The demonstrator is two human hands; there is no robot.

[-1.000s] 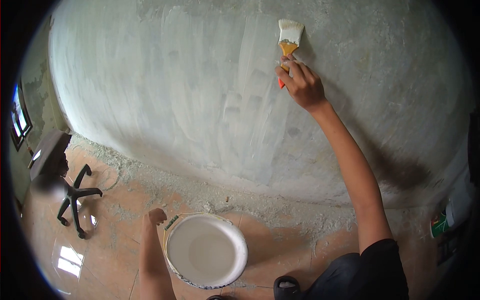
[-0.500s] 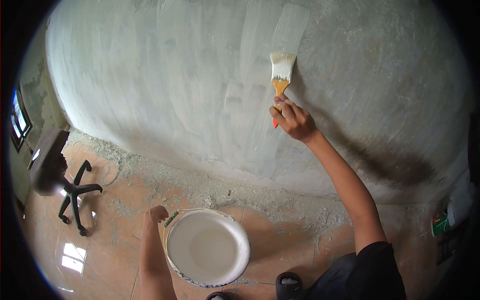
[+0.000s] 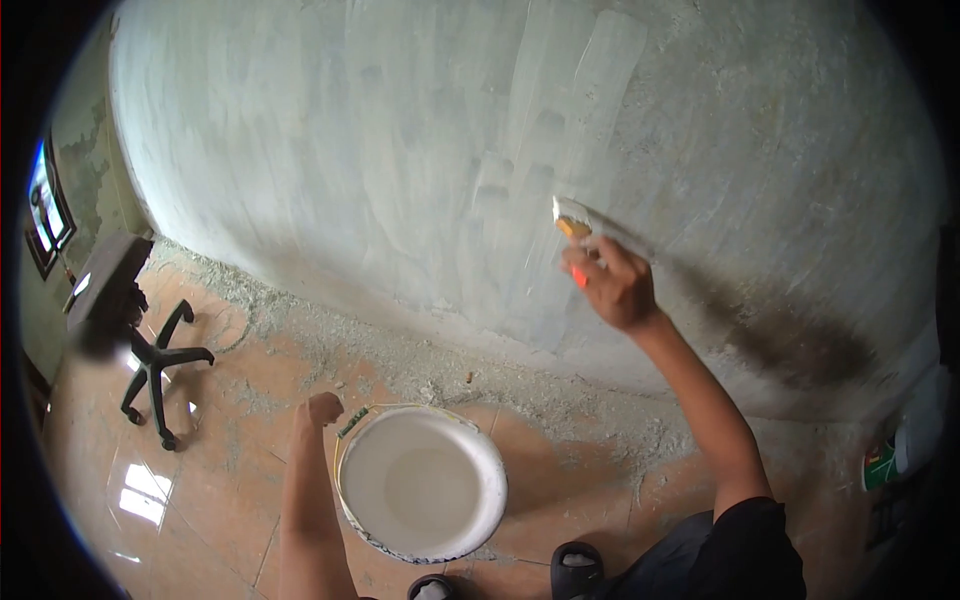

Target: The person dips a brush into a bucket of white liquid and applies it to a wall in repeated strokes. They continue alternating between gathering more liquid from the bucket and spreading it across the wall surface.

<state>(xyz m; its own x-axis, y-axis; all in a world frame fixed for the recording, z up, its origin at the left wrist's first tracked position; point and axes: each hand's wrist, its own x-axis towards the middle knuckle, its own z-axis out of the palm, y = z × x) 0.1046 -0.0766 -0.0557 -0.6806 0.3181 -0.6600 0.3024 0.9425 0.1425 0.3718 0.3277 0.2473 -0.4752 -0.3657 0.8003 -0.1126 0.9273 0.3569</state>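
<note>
My right hand (image 3: 622,284) is closed around a paintbrush (image 3: 573,228) with a wooden handle and an orange-red end. White paint coats its bristles, which are at the grey wall (image 3: 420,180), foreshortened in this view. Pale strokes cover the wall to the left of and above the brush. At the lower left, my left hand (image 3: 322,408) hangs with its fingers curled in, nothing visible in them. It is just beside the green grip of the wire handle (image 3: 353,422) of a white bucket (image 3: 492,500). Off-white liquid fills part of the bucket, which stands on the tiles by my feet.
Scraped debris (image 3: 400,365) lies along the foot of the wall on the tiled floor (image 3: 230,500). A wheeled office chair (image 3: 150,350) stands at the left, near a window (image 3: 48,215). A green and white container (image 3: 880,465) is at the far right.
My right hand has brought the brush down the wall, and the brush now tilts differently, its bristles seen more edge-on. My left hand stays beside the bucket handle. The whole view has shifted slightly.
</note>
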